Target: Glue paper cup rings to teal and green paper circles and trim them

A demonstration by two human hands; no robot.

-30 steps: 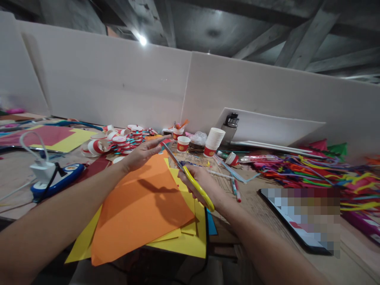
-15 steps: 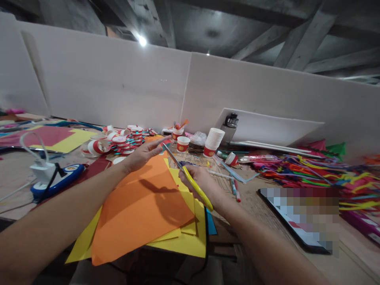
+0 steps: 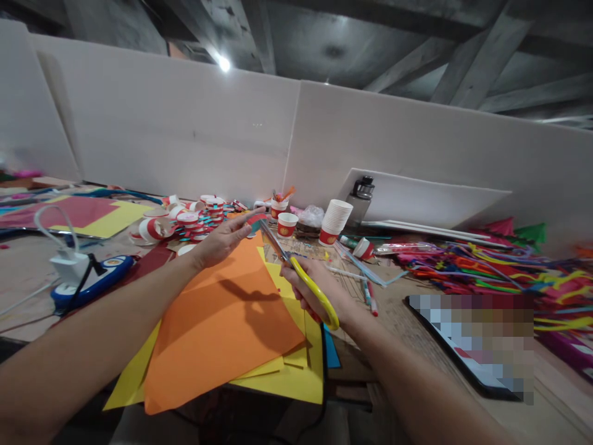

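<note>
My left hand [image 3: 225, 240] is raised over the sheets, its thumb and fingers closed on a small red and teal piece [image 3: 256, 220], maybe cut from a paper cup. My right hand [image 3: 315, 284] grips yellow-handled scissors [image 3: 275, 240], whose metal blades point up and left, close to that piece. Whether the blades touch it I cannot tell. Below both hands lies an orange paper sheet [image 3: 222, 346] on top of yellow sheets [image 3: 306, 386]. A red and white paper cup [image 3: 287, 226] stands just beyond the scissor tips.
Cut paper cups [image 3: 188, 224] are heaped at the left back. A cup stack [image 3: 336, 222] leans near a grey bottle [image 3: 359, 201]. A blue power strip [image 3: 92, 284] lies left; a tablet [image 3: 463, 346] and colourful pipe cleaners [image 3: 491, 266] lie right. A white board wall [image 3: 185, 117] stands behind.
The scissors have shifted slightly right, away from the left fingers, and more of the red piece shows. My left hand has barely moved.
</note>
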